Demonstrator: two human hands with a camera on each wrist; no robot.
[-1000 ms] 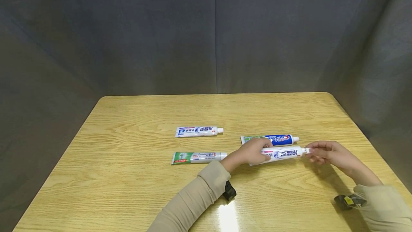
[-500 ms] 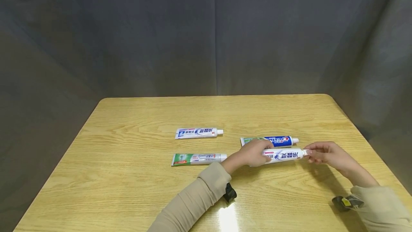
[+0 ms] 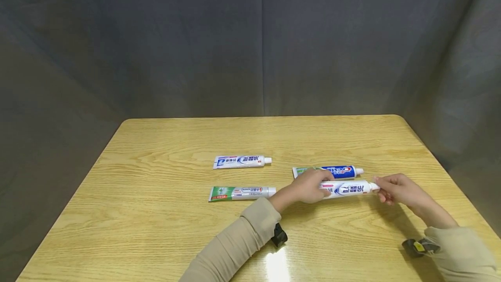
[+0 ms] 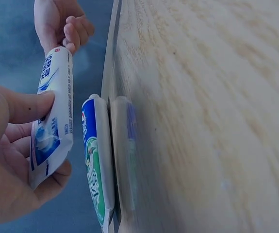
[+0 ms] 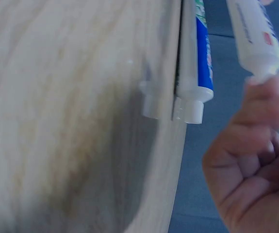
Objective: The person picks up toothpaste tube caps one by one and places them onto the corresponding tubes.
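Observation:
A white toothpaste tube [image 3: 348, 188] with blue print is held above the table, its cap end pointing right. My left hand [image 3: 311, 186] grips its flat tail end, thumb on the printed face in the left wrist view. At the other end, my right hand [image 3: 401, 190] pinches the cap between thumb and fingers, and these mostly hide it. Just behind the held tube lies a blue and green toothpaste tube [image 3: 338, 172], partly covered by my left hand in the head view.
Near my left wrist lies a green and silver toothpaste tube [image 3: 242, 193]. Farther back is another white and blue toothpaste tube [image 3: 239, 161]. All rest on a wooden table [image 3: 137, 229], with a dark curtain [image 3: 195, 47] behind its far edge.
The right hand's fingers have turned and shifted slightly around the cap. My left hand stays in place on the tube, and the tubes lying on the table have not moved.

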